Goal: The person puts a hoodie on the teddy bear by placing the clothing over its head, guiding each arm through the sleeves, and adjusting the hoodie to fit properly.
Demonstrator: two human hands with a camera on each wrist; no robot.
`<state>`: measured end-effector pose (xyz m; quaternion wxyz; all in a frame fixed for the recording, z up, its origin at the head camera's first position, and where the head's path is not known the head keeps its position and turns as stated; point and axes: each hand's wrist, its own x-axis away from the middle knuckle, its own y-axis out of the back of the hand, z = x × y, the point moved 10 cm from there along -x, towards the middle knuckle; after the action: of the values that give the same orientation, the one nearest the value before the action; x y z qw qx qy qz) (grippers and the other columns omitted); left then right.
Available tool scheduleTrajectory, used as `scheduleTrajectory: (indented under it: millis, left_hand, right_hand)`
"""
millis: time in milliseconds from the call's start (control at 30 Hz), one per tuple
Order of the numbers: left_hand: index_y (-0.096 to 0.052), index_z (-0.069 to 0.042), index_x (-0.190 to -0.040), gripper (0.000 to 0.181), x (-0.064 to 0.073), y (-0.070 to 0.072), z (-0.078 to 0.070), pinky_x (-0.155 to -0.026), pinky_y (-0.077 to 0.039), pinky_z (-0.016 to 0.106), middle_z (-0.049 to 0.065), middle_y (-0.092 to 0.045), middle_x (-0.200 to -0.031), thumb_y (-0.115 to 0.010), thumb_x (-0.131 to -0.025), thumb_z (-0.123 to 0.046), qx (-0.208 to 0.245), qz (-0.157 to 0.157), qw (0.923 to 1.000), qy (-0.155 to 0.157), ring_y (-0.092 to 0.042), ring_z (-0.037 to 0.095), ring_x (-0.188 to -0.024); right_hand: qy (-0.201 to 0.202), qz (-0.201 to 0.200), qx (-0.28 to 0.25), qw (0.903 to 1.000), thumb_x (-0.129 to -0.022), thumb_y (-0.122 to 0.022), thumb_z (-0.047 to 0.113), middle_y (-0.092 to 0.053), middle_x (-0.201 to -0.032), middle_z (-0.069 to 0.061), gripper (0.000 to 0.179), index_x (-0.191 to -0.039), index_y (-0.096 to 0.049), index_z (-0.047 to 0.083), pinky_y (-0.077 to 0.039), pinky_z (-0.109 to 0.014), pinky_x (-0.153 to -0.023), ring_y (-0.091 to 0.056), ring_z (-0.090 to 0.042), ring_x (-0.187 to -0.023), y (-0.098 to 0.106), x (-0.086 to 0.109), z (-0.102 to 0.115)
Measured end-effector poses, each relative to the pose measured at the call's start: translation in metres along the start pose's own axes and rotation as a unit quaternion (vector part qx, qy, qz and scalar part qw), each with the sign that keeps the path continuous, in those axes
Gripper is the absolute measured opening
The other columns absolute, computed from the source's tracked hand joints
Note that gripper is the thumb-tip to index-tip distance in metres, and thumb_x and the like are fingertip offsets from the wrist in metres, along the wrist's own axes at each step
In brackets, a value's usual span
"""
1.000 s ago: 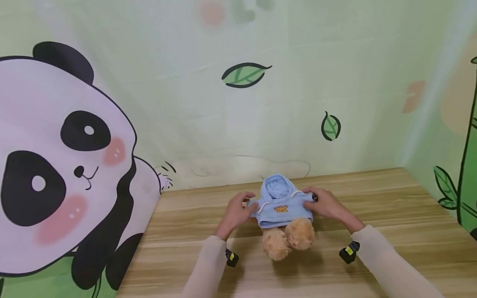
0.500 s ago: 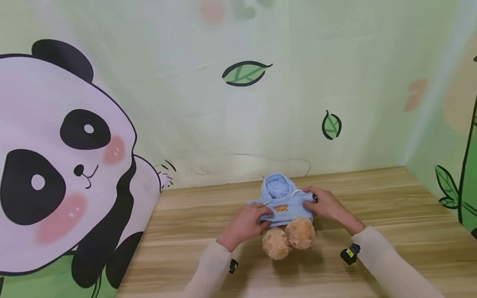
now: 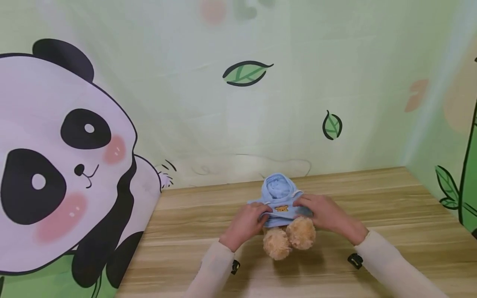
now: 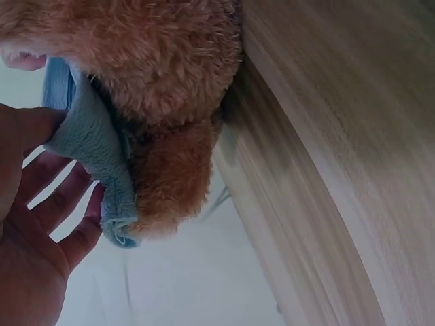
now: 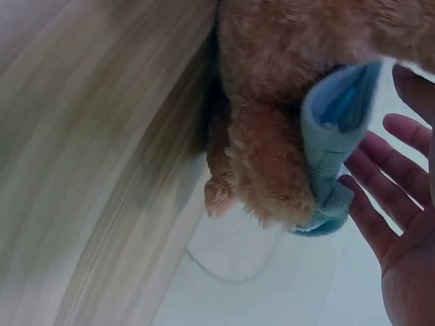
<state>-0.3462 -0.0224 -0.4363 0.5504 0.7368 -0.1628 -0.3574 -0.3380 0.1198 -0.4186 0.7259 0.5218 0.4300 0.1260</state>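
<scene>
A fuzzy tan plush toy [image 3: 276, 245] is on the wooden table, legs toward me, its head hidden. It wears a light blue hoodie [image 3: 285, 216] with a small embroidered animal on the front; the hood lies bunched at the far end. My left hand [image 3: 244, 225] is at the left side of the hem. In the left wrist view its thumb and fingers pinch the hoodie cloth [image 4: 92, 132] beside the toy's fur [image 4: 170, 75]. On the other side, my right hand [image 3: 328, 213] touches the hoodie [image 5: 323, 149] with fairly straight, spread fingers [image 5: 370, 214].
The wooden table [image 3: 186, 215] stretches out to both sides of the toy. A green cloth backdrop [image 3: 201, 124] with printed leaves rises behind it. A large printed panda [image 3: 93, 174] fills the left side. A black strap device [image 3: 355, 260] sits at my right wrist.
My left hand has come from the left sleeve down to the hem. More recently, my right hand has shifted from the right sleeve to the hoodie's lower right front. The toy stays in place.
</scene>
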Motion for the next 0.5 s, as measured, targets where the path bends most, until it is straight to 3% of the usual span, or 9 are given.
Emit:
scheduleTrajectory:
  millis: [167,300,500]
  left_hand:
    - [-0.068,-0.014,-0.111,0.016,0.0,0.002,0.001,-0.084,-0.056,0.03,0.0,-0.074,-0.106,-0.06,-0.098,-0.016,0.001,-0.015,0.9999,-0.001,-0.07,0.015,-0.096]
    - [-0.061,-0.014,-0.11,0.016,0.0,0.003,0.0,-0.078,-0.056,0.029,0.0,-0.073,-0.103,-0.06,-0.096,-0.007,0.005,-0.027,0.9995,-0.013,-0.07,0.015,-0.09]
    - [-0.061,-0.019,-0.105,0.031,0.0,0.0,-0.006,-0.074,-0.053,0.027,-0.002,-0.064,-0.106,-0.067,-0.083,0.003,-0.063,-0.013,0.9966,-0.052,-0.064,0.014,-0.084]
  right_hand:
    - [0.05,0.007,0.04,0.9979,-0.076,-0.079,0.013,-0.069,-0.101,-0.002,0.034,-0.108,-0.067,0.012,-0.056,-0.036,-0.072,-0.067,-0.019,-0.086,-0.005,0.001,0.012]
    - [0.053,0.0,0.036,0.9979,-0.079,-0.076,0.007,-0.068,-0.098,0.0,0.034,-0.11,-0.063,0.013,-0.054,-0.032,-0.069,-0.065,-0.015,-0.082,-0.006,0.001,0.014]
    - [0.079,0.003,0.057,0.9952,-0.076,-0.078,0.001,-0.063,-0.104,0.0,0.035,-0.102,-0.063,0.017,-0.053,-0.032,-0.068,-0.061,-0.015,-0.084,-0.008,0.0,0.02]
